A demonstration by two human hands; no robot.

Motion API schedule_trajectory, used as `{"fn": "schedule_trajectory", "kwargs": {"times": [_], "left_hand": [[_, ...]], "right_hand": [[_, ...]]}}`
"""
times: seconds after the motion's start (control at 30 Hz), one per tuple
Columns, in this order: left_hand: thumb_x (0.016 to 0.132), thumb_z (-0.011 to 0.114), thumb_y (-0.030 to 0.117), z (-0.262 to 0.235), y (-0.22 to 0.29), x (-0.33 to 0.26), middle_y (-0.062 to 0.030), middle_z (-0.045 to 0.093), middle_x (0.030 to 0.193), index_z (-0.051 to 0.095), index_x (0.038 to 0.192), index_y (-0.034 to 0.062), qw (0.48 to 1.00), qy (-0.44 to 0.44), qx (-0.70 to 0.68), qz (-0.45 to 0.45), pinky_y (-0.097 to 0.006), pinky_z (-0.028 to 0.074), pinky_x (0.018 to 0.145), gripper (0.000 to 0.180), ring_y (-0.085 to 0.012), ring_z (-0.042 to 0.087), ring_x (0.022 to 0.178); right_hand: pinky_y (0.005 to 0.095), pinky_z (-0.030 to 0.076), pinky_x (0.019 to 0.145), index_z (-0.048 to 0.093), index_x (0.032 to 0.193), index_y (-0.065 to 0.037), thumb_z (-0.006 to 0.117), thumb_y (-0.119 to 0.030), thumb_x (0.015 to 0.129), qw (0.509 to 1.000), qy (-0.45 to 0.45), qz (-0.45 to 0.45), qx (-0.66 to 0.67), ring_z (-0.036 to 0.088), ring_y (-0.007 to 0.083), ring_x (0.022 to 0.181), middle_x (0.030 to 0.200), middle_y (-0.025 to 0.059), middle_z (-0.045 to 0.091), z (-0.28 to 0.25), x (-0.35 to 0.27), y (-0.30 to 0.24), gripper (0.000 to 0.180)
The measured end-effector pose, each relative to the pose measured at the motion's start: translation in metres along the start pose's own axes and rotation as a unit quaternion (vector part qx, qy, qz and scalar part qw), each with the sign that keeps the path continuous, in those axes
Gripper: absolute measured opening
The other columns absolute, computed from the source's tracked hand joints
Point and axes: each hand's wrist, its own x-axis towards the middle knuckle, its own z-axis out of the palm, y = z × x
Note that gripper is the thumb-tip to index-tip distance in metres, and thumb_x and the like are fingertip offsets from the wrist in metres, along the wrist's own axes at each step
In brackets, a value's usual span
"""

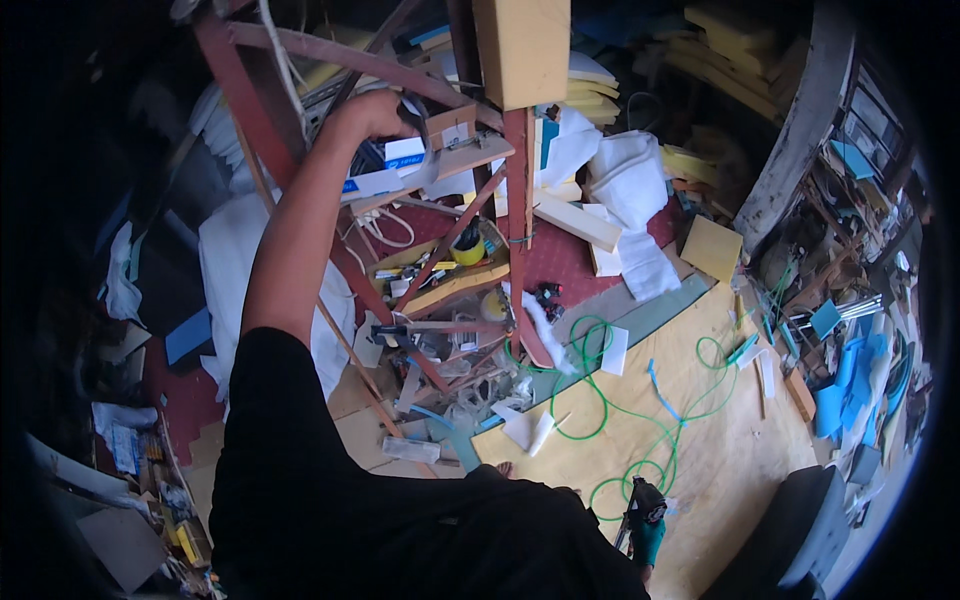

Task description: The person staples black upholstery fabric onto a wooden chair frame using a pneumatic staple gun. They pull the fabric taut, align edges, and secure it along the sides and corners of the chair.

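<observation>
My left arm stretches up to a small wooden shelf (465, 160) on a red frame. There my left hand (378, 116) curls its fingers by a dark, shiny-edged thing that I cannot make out. Just below it sit blue-and-white small boxes (404, 155) and a brown carton (452, 130). Low on the right, my right hand (648, 548), in what looks like a teal glove, is closed on a black air stapler (647, 500). Part of that hand and tool hides behind my black clothing. A thin green air hose (672, 440) lies in loops close to the tool.
Red posts (516, 190) stand before me, with a tray of tools (450, 285) between them. A pale wooden board (730, 440) spreads over the floor. Foam slabs (712, 248) and white padding (628, 180) lie beyond. Blue scraps (850, 385) heap up at right.
</observation>
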Motion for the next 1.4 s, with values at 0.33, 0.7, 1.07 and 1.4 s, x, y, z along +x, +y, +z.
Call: {"fn": "schedule_trajectory", "kwargs": {"times": [0.33, 0.7, 1.07, 1.4], "left_hand": [[0.079, 0.08, 0.052, 0.004, -0.009, 0.007, -0.0194, 0.073, 0.126, 0.074, 0.126, 0.0064, 0.998, -0.062, -0.007, 0.014, -0.038, 0.054, 0.1, 0.066, -0.0308, 0.071, 0.113], [0.087, 0.07, 0.045, 0.059, -0.044, 0.036, -0.014, 0.077, 0.107, 0.079, 0.109, 0.0129, 0.987, 0.124, -0.077, -0.067, -0.045, 0.055, 0.087, 0.04, -0.0358, 0.072, 0.1], [0.093, 0.081, 0.019, 0.068, -0.065, 0.003, -0.0092, 0.073, 0.113, 0.063, 0.128, -0.0025, 0.762, 0.376, -0.528, 0.012, -0.026, 0.052, 0.085, 0.045, -0.013, 0.066, 0.094], [0.098, 0.075, 0.026, 0.071, 0.032, -0.09, -0.0156, 0.074, 0.122, 0.071, 0.123, 0.0008, 0.705, 0.522, -0.479, 0.003, -0.034, 0.054, 0.101, 0.036, -0.0232, 0.07, 0.115]], "right_hand": [[0.038, 0.054, 0.089, 0.072, 0.124, 0.002, 0.08, -0.015, 0.082, 0.997, -0.02, -0.062, 0.036, 0.071, 0.0193, 0.101, 0.114, 0.0131, 0.078, 0.005, 0.011, -0.031, 0.046], [0.0377, 0.055, 0.08, 0.074, 0.116, 0.002, 0.081, -0.023, 0.079, 0.998, -0.041, -0.043, 0.03, 0.071, 0.0183, 0.09, 0.103, 0.0115, 0.078, 0.012, -0.003, -0.044, 0.045], [0.0302, 0.055, 0.072, 0.069, 0.131, -0.003, 0.08, -0.012, 0.088, 0.998, -0.009, -0.06, -0.014, 0.066, 0.0085, 0.083, 0.106, 0.0048, 0.078, 0.0, -0.018, -0.043, 0.045], [0.0334, 0.056, 0.089, 0.07, 0.128, -0.002, 0.083, -0.019, 0.088, 0.985, 0.064, -0.143, 0.066, 0.071, 0.0142, 0.101, 0.116, 0.0101, 0.078, -0.054, -0.031, -0.109, 0.046]]}}
